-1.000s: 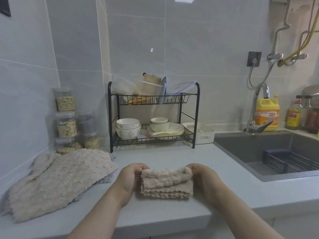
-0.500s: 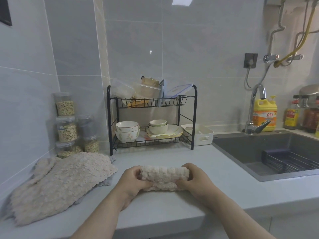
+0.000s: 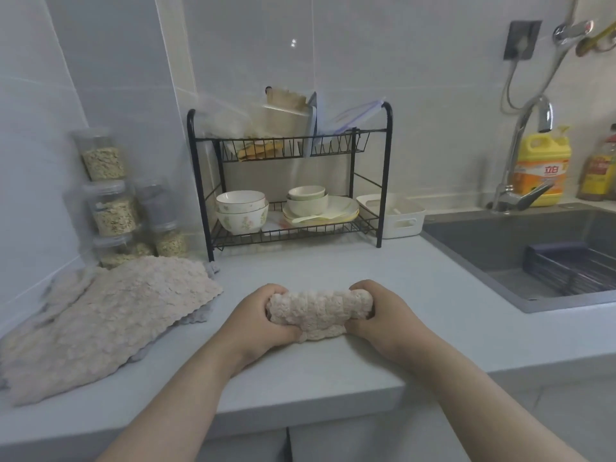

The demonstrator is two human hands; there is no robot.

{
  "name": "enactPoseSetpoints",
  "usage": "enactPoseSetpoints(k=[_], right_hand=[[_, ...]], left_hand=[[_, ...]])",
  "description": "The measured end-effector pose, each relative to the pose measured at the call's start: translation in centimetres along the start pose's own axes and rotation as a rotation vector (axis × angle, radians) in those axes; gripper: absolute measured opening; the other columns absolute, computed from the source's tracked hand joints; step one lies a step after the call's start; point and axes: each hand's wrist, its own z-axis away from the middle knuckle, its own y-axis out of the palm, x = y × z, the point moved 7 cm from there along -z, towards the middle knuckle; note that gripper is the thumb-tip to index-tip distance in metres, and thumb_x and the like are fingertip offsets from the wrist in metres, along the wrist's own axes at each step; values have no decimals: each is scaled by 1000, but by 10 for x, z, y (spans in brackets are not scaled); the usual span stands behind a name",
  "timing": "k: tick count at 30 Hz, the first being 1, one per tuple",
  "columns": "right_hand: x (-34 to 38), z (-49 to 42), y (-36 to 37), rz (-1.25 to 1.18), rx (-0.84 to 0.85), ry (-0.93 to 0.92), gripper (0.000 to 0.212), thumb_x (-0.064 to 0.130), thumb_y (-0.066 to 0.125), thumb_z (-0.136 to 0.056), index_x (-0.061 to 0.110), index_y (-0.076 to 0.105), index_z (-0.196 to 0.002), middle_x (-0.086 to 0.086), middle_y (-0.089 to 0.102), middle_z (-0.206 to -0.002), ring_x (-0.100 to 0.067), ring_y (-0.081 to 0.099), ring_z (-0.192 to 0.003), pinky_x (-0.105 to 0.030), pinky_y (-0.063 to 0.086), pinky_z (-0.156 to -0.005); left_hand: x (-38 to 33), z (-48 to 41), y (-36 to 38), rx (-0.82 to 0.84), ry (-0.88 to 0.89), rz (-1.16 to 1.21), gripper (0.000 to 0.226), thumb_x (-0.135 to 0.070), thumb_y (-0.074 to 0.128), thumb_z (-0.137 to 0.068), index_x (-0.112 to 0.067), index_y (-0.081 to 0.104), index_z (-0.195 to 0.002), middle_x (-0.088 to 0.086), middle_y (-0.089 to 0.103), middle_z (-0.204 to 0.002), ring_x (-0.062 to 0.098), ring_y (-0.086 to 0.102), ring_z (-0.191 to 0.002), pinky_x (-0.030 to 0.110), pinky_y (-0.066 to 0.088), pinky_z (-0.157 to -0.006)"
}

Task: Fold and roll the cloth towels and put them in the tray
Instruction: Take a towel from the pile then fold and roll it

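Countertop (image 3: 333, 268): left hand (image 3: 263, 323), right hand (image 3: 383, 318) grip towel (image 3: 316, 311); bottle (image 3: 540, 168): 立白.

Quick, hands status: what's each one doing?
Left hand: closed, gripping the left end of the rolled towel.
Right hand: closed, gripping the roll's right end.

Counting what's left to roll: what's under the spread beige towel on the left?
A grey cloth peeks out beneath the beige towel; the rest of it, and anything more, is covered.

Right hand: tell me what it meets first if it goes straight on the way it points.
The rolled towel that the right hand grips; past that, probably the black dish rack, though depth is unclear.
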Motion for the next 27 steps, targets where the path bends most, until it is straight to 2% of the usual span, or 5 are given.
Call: enactPoseSetpoints(k=[2, 7, 18, 23, 27], right_hand=[[-4, -3, 1, 17, -10, -6, 30, 11, 71, -74, 27, 57, -94, 11, 62, -83, 0, 54, -73, -7, 40, -60], [-15, -9, 3, 31, -5, 2, 25, 18, 69, -78, 34, 55, -90, 19, 62, -79, 3, 55, -74, -10, 41, -58], [-12, -8, -9, -256, -44, 339, 31, 13, 78, -70, 33, 63, -88, 19, 70, -85, 0, 66, -77, -20, 50, -69], [-4, -19, -9, -142, 80, 434, 27, 20, 70, -78, 43, 64, -91, 26, 64, -97, 8, 59, -89, -7, 44, -69], [1, -26, -16, -229, 202, 614, 16, 16, 66, -81, 30, 69, -88, 14, 69, -90, -7, 64, -83, -14, 48, -66]], left_hand=[[5, -3, 3, 21, -10, -50, 47, -12, 84, -60, -32, 59, -94, 0, 70, -84, 15, 68, -74, 32, 55, -68], [14, -13, -1, -58, -7, -39, 43, -2, 81, -64, -33, 57, -83, -8, 61, -67, 6, 52, -57, 21, 43, -53], [12, -14, -4, -94, -230, -6, 35, -5, 83, -64, -27, 66, -85, -7, 68, -75, 0, 57, -60, 15, 46, -59], [3, -24, -4, -18, -390, -2, 32, -7, 82, -67, -28, 64, -84, -14, 67, -75, -3, 56, -61, 15, 45, -57], [-10, -37, -6, 96, -546, 88, 27, -3, 80, -69, -21, 63, -80, -13, 62, -65, 4, 56, -65, 11, 42, -56]])
